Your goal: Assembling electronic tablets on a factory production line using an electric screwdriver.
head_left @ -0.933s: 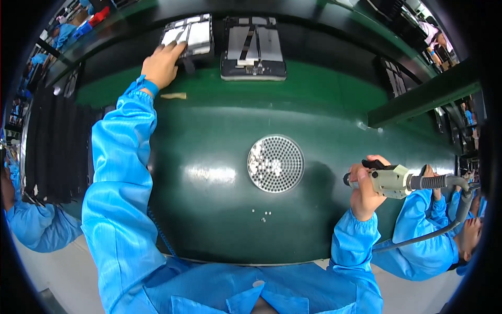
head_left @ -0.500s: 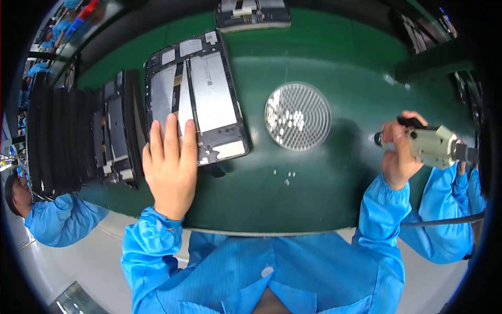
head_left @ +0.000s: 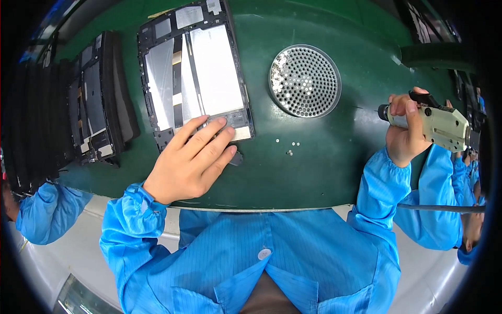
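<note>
An opened tablet (head_left: 217,63) with silver battery panels and a black frame lies on the green bench to the left of centre. My left hand (head_left: 191,159) rests over its near edge, fingers spread and fairly flat on the lower part. At the right, my right hand (head_left: 405,131) is wrapped round a cream electric screwdriver (head_left: 444,128) with a black lever, held sideways above the bench. A round dish (head_left: 324,78) full of small holes carries bright little screws, mostly on its left side. Several loose screws (head_left: 290,153) lie nearer to me.
Left of the tablet, another opened tablet (head_left: 93,99) leans by dark foam padding (head_left: 123,99) and a row of black slabs (head_left: 36,115). A dark cable (head_left: 439,208) runs at the right. Co-workers in blue sleeves (head_left: 49,212) are at both sides.
My left hand has slid right along the tablet's near edge and turned, its fingers now slanting rightward. My right hand keeps its grip on the screwdriver. The whole view has shifted.
</note>
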Demonstrator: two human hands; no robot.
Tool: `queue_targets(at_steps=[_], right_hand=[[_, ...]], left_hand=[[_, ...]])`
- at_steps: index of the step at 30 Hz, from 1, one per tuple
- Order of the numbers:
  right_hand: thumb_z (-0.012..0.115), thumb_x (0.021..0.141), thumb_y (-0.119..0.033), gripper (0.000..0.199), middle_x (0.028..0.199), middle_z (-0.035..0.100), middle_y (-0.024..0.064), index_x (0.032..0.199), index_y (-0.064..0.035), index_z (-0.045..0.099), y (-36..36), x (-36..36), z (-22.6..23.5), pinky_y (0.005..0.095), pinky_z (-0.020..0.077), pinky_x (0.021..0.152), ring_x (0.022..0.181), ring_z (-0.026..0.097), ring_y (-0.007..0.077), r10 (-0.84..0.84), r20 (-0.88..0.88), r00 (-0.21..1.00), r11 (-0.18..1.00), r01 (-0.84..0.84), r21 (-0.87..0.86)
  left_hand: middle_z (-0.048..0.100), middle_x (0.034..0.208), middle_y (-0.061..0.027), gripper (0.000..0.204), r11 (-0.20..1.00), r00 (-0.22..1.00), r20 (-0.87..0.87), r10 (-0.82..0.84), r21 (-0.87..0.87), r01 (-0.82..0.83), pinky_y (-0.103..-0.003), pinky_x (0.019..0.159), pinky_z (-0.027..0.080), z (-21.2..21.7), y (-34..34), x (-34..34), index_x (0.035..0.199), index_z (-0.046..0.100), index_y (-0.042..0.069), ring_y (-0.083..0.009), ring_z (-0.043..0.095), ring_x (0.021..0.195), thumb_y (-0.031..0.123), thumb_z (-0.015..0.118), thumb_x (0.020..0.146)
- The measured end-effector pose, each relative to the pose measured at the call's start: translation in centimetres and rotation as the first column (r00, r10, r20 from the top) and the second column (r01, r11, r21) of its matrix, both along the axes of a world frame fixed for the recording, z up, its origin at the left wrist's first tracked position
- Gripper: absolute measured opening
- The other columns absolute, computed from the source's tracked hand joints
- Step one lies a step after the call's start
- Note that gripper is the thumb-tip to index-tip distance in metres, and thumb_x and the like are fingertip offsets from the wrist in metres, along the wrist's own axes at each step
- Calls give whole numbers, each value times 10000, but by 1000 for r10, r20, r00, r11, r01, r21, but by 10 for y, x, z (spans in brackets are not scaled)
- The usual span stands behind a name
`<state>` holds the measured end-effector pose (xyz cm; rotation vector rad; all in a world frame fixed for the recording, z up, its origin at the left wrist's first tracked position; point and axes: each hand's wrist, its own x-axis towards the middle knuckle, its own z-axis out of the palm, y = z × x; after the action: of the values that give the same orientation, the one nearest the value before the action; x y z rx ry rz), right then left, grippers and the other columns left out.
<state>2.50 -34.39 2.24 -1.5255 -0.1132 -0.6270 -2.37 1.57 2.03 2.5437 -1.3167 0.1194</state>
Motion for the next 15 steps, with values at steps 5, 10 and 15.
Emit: queue_targets(at_steps=[5,10,15], right_hand=[[598,809,-35,302,682,570,117,1083,83,553,4,4,1,399,487,640,578,540,204,39,7,999,999,-39,-4],[578,818,-58,290,665,524,117,1078,62,528,9,4,-1,424,465,668,588,500,210,20,-29,999,999,-21,-43],[593,807,-62,269,643,535,120,1040,63,549,18,4,2,410,483,629,553,509,204,17,-19,1000,1000,-17,-20]], left_hand=[[629,991,-156,272,975,986,145,86,-214,-54,-440,878,502,-16,-6,3,960,671,-46,-292,614,991,45,689,704],[613,929,-164,269,964,967,168,190,-218,-152,-433,797,506,-19,-22,2,966,658,-77,-302,608,895,20,691,718],[567,877,-156,230,956,914,298,275,-189,-226,-430,756,501,-27,-28,-9,914,652,-108,-320,584,870,12,697,723]])
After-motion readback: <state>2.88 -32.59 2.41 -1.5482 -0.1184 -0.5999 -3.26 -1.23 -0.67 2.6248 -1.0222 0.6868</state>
